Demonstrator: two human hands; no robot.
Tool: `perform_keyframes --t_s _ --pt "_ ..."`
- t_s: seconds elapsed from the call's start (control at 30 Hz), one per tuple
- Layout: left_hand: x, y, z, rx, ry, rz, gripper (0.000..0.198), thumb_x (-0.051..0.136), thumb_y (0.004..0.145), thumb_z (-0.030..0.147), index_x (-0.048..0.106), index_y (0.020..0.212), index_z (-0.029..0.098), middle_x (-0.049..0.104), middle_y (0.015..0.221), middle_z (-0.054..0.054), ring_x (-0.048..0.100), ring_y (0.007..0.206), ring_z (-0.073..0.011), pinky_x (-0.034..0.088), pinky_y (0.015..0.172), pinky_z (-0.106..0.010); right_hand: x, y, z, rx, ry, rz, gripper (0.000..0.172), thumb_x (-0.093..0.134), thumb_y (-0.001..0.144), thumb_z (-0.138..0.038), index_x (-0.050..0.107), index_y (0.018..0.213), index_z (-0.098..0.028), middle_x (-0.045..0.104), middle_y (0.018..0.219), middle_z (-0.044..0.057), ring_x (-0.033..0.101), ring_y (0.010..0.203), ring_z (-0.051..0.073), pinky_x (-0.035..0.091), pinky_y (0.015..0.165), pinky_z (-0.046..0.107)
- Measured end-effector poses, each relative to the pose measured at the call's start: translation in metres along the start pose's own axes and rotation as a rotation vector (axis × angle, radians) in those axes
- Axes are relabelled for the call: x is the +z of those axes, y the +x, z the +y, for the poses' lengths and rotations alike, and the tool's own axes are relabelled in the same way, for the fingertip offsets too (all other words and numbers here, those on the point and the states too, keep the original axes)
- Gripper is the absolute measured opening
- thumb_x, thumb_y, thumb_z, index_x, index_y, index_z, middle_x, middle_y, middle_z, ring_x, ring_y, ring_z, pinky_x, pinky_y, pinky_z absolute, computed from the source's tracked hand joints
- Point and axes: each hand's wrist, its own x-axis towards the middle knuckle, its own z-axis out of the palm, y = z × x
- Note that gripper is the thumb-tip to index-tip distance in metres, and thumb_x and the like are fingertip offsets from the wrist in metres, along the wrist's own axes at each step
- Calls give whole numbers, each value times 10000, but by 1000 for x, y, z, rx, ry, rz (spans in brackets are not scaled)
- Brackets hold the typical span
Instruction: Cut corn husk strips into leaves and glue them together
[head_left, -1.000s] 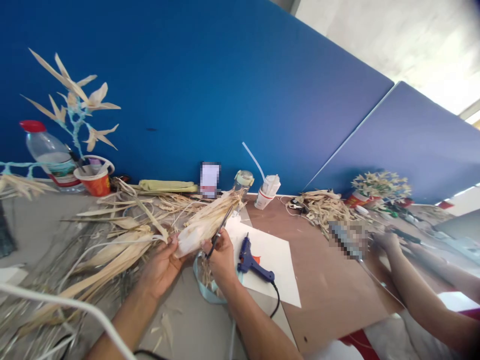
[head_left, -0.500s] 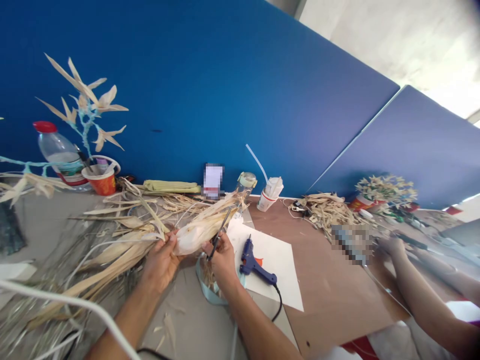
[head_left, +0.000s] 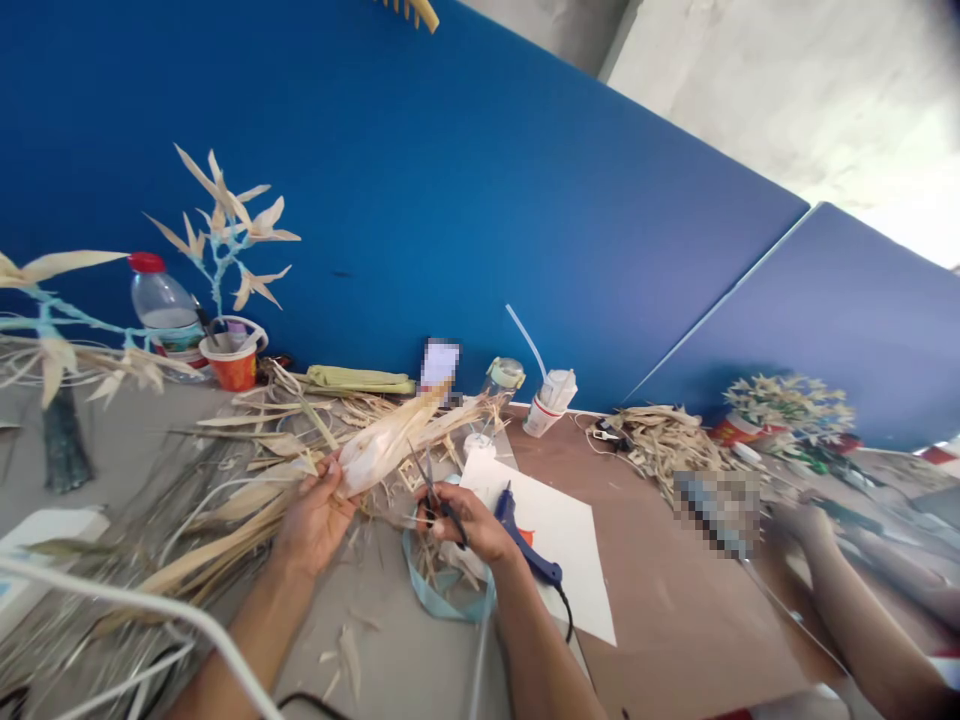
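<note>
My left hand [head_left: 319,518] is closed around the lower end of a pale dried corn husk [head_left: 381,445], whose tips fan up to the right. In my right hand [head_left: 480,522] is a pair of dark scissors [head_left: 430,490], blades pointing up and slightly apart, just right of the husk and not touching it. Below the right hand, a light-blue ribbon-edged container [head_left: 442,605] holds husk scraps. Right beside that hand, a blue glue gun [head_left: 534,552] lies on a white sheet [head_left: 589,590], partly hidden by the hand.
Loose husks [head_left: 217,540] cover the left of the table. Behind stand a red-capped bottle [head_left: 166,305], a cup [head_left: 231,362] with a husk-flower stem, a glass jar [head_left: 502,378] and a paper cup [head_left: 545,412]. A white cable [head_left: 150,600] crosses the lower left. Another person's hand [head_left: 802,525] is at right.
My right hand has drawn the scissors down and away from the husk, and the blades now stand apart. My left hand still holds the husk. The whole view has shifted slightly.
</note>
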Motion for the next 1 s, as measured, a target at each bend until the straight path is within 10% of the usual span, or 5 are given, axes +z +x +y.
perform_keyframes --t_s 1.0 --pt "2 -4 -9 -74 112 -47 253 469 847 -23 686 849 107 741 811 -77 696 663 -141 581 577 -201 16 9 10 -23 -206 78 290 722 692 -437 669 828 -187 509 624 -41 407 550 101 335 544 229"
